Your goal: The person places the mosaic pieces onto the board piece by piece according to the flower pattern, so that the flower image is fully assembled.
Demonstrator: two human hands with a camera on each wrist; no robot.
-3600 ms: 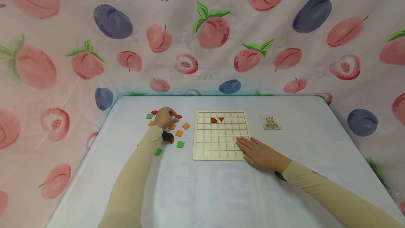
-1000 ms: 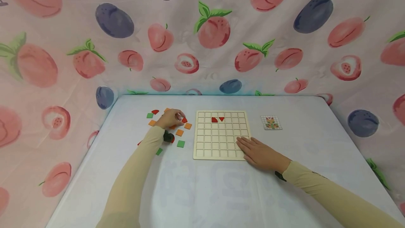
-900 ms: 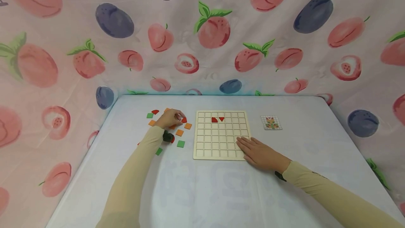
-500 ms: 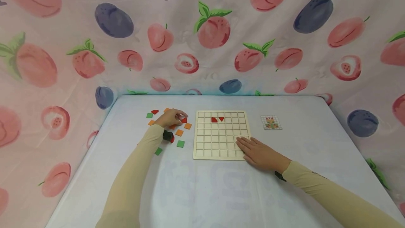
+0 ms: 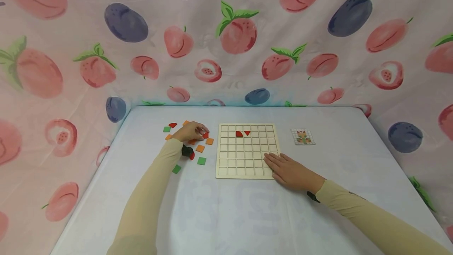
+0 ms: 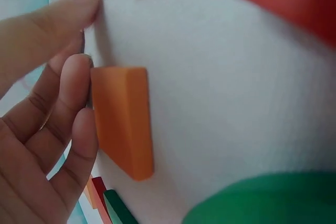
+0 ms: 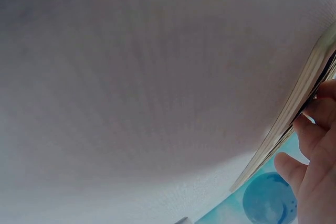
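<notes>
A cream wooden grid board [image 5: 247, 160] lies on the table, with a red quarter-circle piece [image 5: 239, 133] and a red triangle piece [image 5: 247, 133] in its second row. Left of the board, my left hand [image 5: 189, 132] pinches a small red piece [image 5: 206, 135] between thumb and fingers, low over the table. In the left wrist view, an orange piece [image 6: 123, 121] lies beside the lower fingers, while the thumb [image 6: 79, 3] covers most of the red piece. My right hand [image 5: 290, 170] lies flat, its fingers resting on the board's right edge.
Several loose pieces surround the left hand, among them an orange square [image 5: 200, 148], a green square [image 5: 201, 161] and a red piece [image 5: 172, 125]. A small pattern card [image 5: 302, 137] lies right of the board. A fruit-printed cloth [image 5: 247, 70] hangs behind the table.
Since the oldest frame, my left hand has moved slightly right, and the red piece at its fingertips has shifted right and nearer and turned. The right hand and the board have stayed still.
</notes>
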